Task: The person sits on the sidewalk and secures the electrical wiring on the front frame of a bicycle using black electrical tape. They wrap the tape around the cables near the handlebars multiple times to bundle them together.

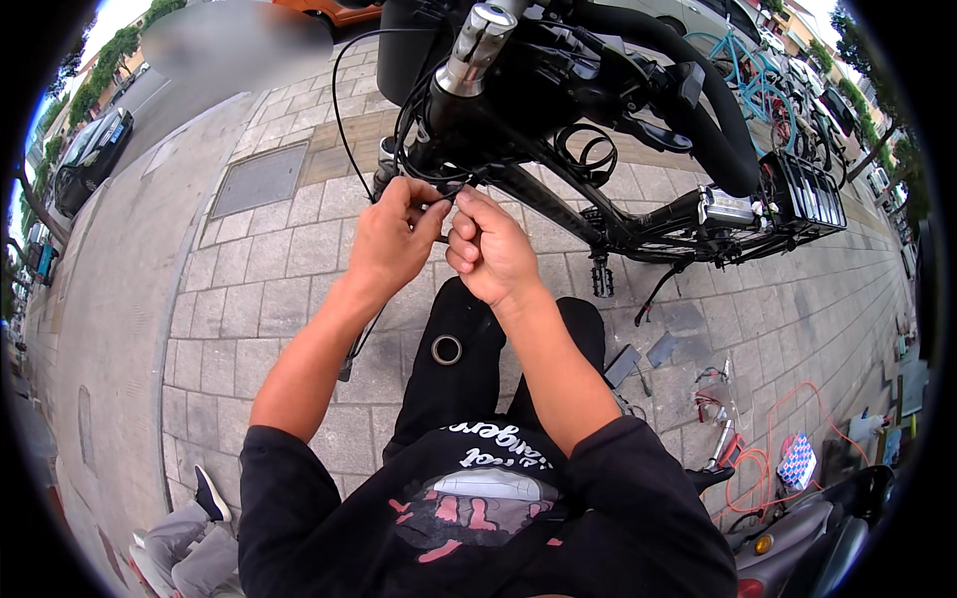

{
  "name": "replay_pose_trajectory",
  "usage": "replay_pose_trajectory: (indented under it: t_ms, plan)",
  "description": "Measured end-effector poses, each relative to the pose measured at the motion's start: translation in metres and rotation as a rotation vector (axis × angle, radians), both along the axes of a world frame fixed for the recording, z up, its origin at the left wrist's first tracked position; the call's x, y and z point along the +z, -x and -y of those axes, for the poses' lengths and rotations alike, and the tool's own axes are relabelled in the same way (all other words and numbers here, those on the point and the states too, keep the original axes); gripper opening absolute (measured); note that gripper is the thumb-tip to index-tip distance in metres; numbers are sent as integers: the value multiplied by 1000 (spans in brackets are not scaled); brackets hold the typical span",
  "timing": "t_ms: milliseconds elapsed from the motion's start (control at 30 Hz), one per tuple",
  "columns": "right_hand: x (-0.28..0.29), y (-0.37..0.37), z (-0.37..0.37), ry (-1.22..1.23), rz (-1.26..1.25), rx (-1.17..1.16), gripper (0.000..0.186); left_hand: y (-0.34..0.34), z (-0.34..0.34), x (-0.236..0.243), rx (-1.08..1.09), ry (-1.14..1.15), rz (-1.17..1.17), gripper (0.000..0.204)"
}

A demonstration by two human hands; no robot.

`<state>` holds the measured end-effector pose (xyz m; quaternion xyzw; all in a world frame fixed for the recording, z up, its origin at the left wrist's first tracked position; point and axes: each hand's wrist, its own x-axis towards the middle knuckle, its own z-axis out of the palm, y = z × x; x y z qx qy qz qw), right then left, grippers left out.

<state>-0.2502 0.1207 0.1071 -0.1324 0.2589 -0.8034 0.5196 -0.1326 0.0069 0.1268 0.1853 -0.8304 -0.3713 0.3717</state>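
A black bicycle (538, 179) stands in front of me, with a silver stem (478, 45) on top and several black cables (344, 120) looping down its front. My left hand (397, 234) is closed at those cables, thumb and index finger pinched at them just below the head tube. Beside it my right hand (490, 249) is also pinched at the cables, its other fingers curled toward the palm. The exact spot that both grip is partly hidden by my fingers. A round roll, apparently tape (447, 350), rests on my left thigh.
Tools (723, 448), an orange hose (797, 391) and a patterned box (796, 460) lie on the paving (249, 349) at lower right. A seated person's grey-trousered legs (179, 543) are at lower left. Parked bicycles (758, 90) and a dark car (92, 159) stand beyond.
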Motion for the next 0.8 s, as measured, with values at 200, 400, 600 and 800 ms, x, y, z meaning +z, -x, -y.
replay_pose_trajectory:
  t_ms: [200, 400, 600, 800]
  plan:
    - [-6, 4, 1, 44, 26, 44, 13, 4, 1, -4, -114, -308, -105, 33]
    - [1, -5, -3, -84, -153, -105, 14, 1, 1, 15, -131, -428, 70, 31]
    - [-3, -5, -2, -118, -338, -177, 20, -3, -9, 24, -172, -476, 48, 25]
    - [1, -8, -7, -234, -406, -284, 19, -3, -3, 11, -192, -297, 50, 20]
